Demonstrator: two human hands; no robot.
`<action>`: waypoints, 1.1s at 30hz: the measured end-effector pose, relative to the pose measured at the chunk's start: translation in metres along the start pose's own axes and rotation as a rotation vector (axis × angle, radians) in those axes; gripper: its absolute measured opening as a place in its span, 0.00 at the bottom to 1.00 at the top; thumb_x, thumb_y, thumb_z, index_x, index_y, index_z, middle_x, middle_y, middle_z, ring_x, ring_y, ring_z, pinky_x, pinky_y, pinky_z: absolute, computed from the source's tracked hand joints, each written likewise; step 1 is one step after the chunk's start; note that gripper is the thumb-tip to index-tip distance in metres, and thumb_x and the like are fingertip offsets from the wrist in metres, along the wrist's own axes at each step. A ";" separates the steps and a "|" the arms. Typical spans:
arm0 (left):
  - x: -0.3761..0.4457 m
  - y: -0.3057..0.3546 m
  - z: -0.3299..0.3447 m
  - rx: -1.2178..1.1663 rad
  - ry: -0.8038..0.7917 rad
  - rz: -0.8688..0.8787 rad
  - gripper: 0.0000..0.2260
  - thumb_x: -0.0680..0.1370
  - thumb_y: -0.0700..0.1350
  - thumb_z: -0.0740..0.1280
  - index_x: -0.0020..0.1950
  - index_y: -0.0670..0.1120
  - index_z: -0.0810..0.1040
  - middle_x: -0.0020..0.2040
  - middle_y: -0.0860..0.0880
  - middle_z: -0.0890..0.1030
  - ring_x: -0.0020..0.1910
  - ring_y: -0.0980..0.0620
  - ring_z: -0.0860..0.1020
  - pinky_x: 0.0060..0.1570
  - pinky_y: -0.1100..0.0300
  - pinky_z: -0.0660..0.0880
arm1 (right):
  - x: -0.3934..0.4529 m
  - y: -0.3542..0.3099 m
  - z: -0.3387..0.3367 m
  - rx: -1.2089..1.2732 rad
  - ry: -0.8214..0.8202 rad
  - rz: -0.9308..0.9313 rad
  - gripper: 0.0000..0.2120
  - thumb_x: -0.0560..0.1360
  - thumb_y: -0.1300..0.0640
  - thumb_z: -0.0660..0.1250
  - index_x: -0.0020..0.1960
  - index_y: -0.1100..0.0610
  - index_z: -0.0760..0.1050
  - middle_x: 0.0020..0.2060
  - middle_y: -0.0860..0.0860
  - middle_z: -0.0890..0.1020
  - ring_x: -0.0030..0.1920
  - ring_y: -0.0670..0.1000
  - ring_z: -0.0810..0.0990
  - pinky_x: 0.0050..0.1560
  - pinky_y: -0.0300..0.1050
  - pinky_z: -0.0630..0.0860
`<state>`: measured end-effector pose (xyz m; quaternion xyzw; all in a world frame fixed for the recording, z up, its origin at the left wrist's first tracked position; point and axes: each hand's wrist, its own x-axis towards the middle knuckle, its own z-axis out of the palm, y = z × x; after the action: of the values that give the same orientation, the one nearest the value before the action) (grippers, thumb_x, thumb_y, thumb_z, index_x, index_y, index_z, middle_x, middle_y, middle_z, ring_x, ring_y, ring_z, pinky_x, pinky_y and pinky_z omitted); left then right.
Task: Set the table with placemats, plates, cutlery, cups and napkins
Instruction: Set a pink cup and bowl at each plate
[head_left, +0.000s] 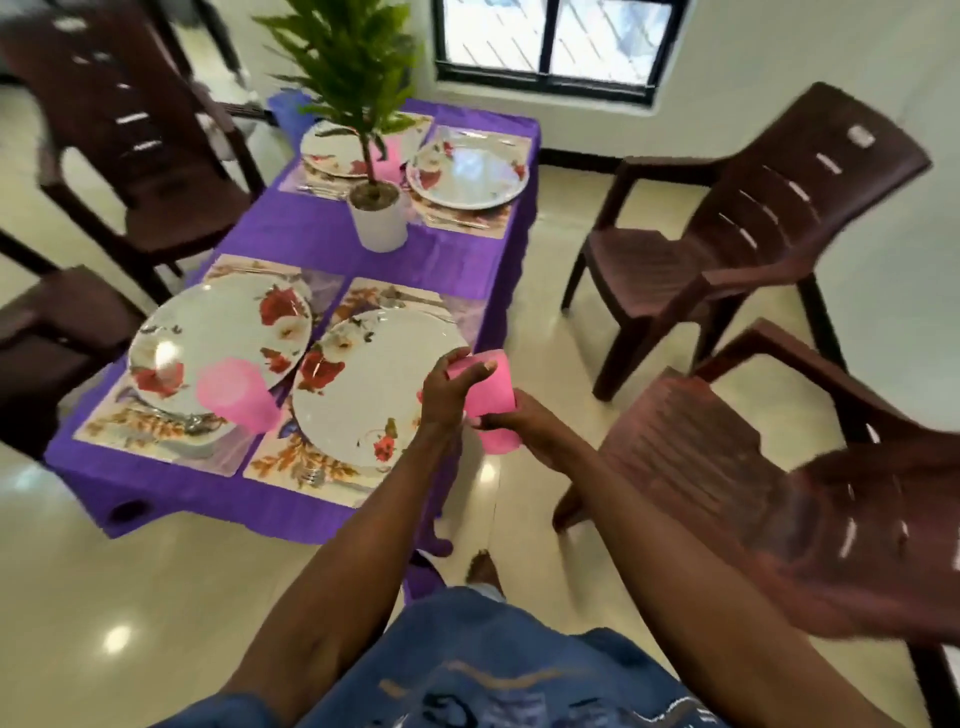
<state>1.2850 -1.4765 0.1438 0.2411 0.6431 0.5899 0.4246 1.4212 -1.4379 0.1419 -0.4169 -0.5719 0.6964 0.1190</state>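
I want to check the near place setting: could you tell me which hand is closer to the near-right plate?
Left. The left hand grips a pink cup right at the near-right plate edge; the right hand holds the cup from the far side, beyond the table.

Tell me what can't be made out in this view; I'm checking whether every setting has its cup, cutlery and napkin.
- Far left plate: the potted plant hides part of it; a pink shape behind may be a cup.
- Cutlery: plates cover it and it is blurred; pieces uncountable.
- Napkins: none can be identified.
- Pink cups: left hand and right hand cover the join; number stacked unclear.
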 end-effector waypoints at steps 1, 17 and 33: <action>0.012 0.004 -0.007 -0.024 0.010 -0.032 0.33 0.59 0.60 0.76 0.60 0.47 0.79 0.57 0.45 0.81 0.55 0.43 0.80 0.57 0.45 0.78 | 0.013 -0.012 -0.005 0.040 -0.113 0.049 0.29 0.67 0.57 0.76 0.66 0.56 0.71 0.57 0.58 0.80 0.57 0.57 0.79 0.58 0.53 0.78; 0.090 0.056 -0.098 -0.015 0.561 0.144 0.28 0.64 0.52 0.79 0.62 0.47 0.78 0.59 0.51 0.81 0.58 0.49 0.78 0.55 0.53 0.78 | 0.167 -0.127 0.073 -0.485 -0.327 -0.200 0.28 0.66 0.57 0.78 0.63 0.51 0.70 0.55 0.52 0.79 0.55 0.53 0.77 0.54 0.50 0.79; 0.169 0.112 -0.061 -0.139 1.410 0.292 0.31 0.69 0.56 0.76 0.68 0.46 0.74 0.62 0.51 0.79 0.61 0.54 0.76 0.62 0.59 0.75 | 0.309 -0.168 0.021 -0.569 -0.263 -0.405 0.40 0.53 0.47 0.78 0.59 0.65 0.73 0.53 0.61 0.75 0.58 0.61 0.72 0.57 0.55 0.69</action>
<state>1.1247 -1.3520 0.2036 -0.1409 0.6864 0.6952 -0.1601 1.1613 -1.2007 0.1553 -0.2186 -0.8238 0.5196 0.0593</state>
